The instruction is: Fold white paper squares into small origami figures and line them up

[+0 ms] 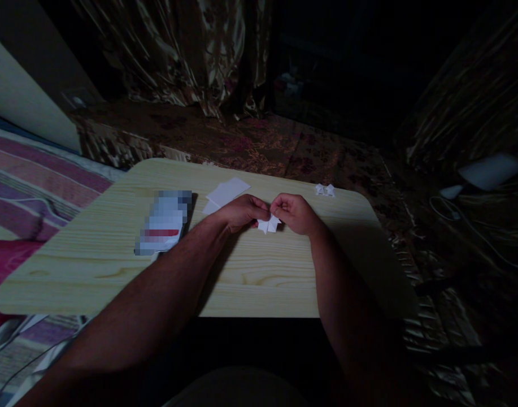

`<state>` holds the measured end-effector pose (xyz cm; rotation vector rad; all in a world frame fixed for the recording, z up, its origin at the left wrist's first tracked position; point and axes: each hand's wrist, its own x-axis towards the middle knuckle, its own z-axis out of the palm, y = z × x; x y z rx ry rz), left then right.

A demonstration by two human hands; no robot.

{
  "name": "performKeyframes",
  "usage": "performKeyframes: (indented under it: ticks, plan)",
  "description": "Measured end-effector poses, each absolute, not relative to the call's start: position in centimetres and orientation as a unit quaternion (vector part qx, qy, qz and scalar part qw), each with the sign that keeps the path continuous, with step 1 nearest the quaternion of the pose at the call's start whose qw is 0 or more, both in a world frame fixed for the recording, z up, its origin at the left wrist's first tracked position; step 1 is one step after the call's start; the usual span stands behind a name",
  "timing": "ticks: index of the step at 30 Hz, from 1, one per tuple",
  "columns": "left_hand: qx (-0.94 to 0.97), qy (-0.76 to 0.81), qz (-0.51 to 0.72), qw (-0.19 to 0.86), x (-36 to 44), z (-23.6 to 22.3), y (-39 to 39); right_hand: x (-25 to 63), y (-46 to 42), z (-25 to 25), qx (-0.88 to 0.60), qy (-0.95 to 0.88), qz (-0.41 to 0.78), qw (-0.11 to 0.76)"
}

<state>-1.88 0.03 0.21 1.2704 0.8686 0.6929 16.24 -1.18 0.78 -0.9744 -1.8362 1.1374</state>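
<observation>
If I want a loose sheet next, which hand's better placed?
Probably the left hand: the white sheets lie beyond its wrist, while the right hand is farther off. Both are at the folded paper.

Wood-grained table [259, 282] with paper sheets [230, 190], blurred object [163, 221], folded paper [330, 191].

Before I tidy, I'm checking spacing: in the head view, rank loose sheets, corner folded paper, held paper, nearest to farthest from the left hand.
1. Held paper: touching it, to its right.
2. Loose sheets: behind, leftward.
3. Corner folded paper: back right.
</observation>
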Motion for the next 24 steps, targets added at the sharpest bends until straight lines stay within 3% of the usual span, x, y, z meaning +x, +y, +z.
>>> performKeyframes:
  ticks: [11, 19, 24]
  plan:
    - [0.591, 0.385, 0.346, 0.619, -1.1, 1.2, -0.5, 16.5, -0.6, 0.9, -0.393, -0.700, 0.391, 0.450]
    - [0.620, 0.427, 0.455, 0.476, -0.4, 1.2, -0.8, 16.3, -0.5, 1.0, -0.396, -0.636, 0.421, 0.511]
    - [0.599, 0.432, 0.506, 0.446, -0.1, 1.6, -0.8, 15.9, -0.5, 1.0, -0.404, -0.604, 0.439, 0.528]
